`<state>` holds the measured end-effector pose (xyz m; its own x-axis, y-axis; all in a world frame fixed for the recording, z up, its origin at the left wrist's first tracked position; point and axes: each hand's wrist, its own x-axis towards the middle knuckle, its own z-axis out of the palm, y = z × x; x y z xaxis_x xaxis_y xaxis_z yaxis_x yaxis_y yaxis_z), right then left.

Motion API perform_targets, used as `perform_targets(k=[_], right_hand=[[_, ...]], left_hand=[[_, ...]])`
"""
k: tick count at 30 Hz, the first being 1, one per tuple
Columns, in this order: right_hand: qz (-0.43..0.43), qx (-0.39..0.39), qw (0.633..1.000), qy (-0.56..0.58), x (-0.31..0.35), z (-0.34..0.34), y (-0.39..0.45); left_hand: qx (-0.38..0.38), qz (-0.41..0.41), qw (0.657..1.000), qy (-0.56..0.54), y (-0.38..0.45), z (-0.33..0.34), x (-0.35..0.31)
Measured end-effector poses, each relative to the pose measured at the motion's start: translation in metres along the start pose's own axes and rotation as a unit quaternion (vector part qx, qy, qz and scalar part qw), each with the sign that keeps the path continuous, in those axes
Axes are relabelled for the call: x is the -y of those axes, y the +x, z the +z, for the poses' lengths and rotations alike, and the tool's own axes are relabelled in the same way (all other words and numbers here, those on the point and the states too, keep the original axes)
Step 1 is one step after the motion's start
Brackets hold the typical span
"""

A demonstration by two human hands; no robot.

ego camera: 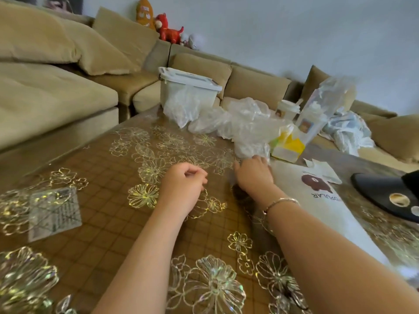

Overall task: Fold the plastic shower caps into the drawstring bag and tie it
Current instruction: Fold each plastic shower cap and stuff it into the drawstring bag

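Note:
Several crumpled clear plastic shower caps (244, 123) lie heaped at the far middle of the table. My right hand (255, 175) reaches forward, thumb spread, and its fingertips touch the lower edge of the nearest cap (251, 148); I see no closed grip. My left hand (183, 186) hovers beside it over the table, fingers loosely curled and holding nothing. The white drawstring bag (322, 211), printed with a brown bear, lies flat just right of my right wrist.
The table (113, 223) has a brown cover with gold flowers. A white lidded bin (188, 85) stands at the back, with a cup (286, 109), a tall clear bag (322, 107) and a yellow box (289, 148) to its right. A black cap (381, 196) lies far right, a clear packet (54, 211) at left. A beige sofa (56, 98) wraps round.

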<state>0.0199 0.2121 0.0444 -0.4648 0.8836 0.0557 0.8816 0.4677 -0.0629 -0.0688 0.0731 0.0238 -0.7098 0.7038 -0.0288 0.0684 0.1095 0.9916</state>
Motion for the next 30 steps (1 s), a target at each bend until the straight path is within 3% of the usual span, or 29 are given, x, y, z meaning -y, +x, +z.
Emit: perform_targets(k=[4, 8, 15, 30], right_hand=[[-0.050, -0.091, 0.973, 0.206, 0.005, -0.009, -0.019], [-0.060, -0.117, 0.879, 0.458, 0.002, -0.028, -0.073], [-0.057, -0.098, 0.764, 0.635, -0.014, -0.013, -0.128], [-0.026, -0.048, 0.800, 0.598, -0.001, 0.013, -0.103]], left_hand=[[-0.005, 0.009, 1.000, -0.013, -0.011, 0.002, -0.005], [-0.019, 0.021, 0.999, -0.040, -0.027, 0.007, -0.005], [-0.028, 0.076, 0.994, -0.073, -0.050, 0.002, 0.015], [-0.015, -0.009, 0.982, -0.185, -0.026, -0.009, 0.023]])
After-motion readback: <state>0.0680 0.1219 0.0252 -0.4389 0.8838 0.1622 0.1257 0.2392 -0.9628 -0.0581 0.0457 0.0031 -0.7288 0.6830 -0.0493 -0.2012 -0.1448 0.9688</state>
